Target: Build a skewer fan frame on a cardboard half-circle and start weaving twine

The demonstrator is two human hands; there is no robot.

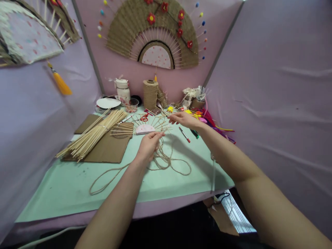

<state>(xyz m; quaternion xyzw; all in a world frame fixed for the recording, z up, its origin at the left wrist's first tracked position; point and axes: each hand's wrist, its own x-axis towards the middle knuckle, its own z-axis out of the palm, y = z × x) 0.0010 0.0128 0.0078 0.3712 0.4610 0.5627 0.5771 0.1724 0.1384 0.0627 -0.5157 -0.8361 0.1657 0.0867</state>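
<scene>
A small fan frame of thin bamboo sticks spreads out from a white half-round base (145,129) with pink spots. My left hand (149,144) is closed in a pinch at the frame's right side, on the end of a low stick. Below it, jute twine (166,160) lies in loose loops, and one strand rises near my fingertips. Over the frame's upper right reaches my right hand (185,119), palm down, fingers stretched out and slightly bent, close to the stick tips. I see nothing clearly held in it.
Left of the frame, a bundle of bamboo sticks (95,135) rests on cardboard (114,148). Behind stand a twine spool (150,95), a white bottle (122,90) and a clear bowl (132,105). Red scissors (144,118), a marker (184,135) and coloured pipe cleaners (215,124) lie around.
</scene>
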